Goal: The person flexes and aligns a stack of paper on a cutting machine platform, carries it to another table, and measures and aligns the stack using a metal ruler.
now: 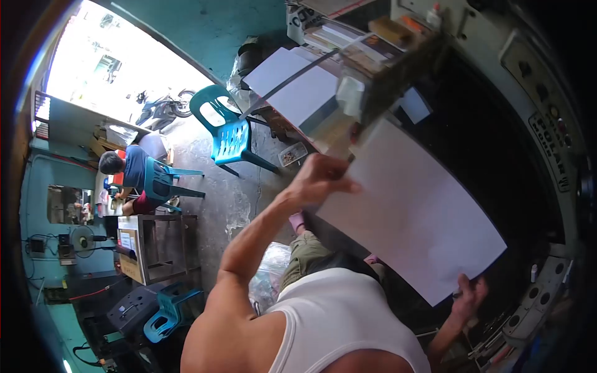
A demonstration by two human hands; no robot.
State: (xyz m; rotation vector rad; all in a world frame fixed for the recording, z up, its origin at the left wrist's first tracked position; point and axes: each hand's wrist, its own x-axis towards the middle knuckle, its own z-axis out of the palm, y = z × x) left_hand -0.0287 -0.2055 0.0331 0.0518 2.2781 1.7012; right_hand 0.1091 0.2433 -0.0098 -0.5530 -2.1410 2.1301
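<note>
Here, the right hand (469,297) pinches the near edge of a large white sheet (413,208), thumb on the upper face. The left hand (324,180) is at the left edge of the sheet, thumb reaching over its margin; whether its fingers close on the paper cannot be told. The sheet, tilted and slightly bowed, is in front of the person's white undershirt (348,311), over the dark bed of a machine (519,180).

To the right of the sheet, the machine's pale frame bears a lettered panel (550,115) with knobs and buttons. Beyond the far end of the sheet is a blurred block-like part, and up and to the left of it lies a paper stack (286,84), crossed by a narrow strip (298,78).

Left of the sheet, a teal chair (230,140) stands near a small tray (292,154). Farther left of it, a second person (135,165) sits at a desk. Down and left of the sheet, a clear plastic bag (270,270) is on the floor.
</note>
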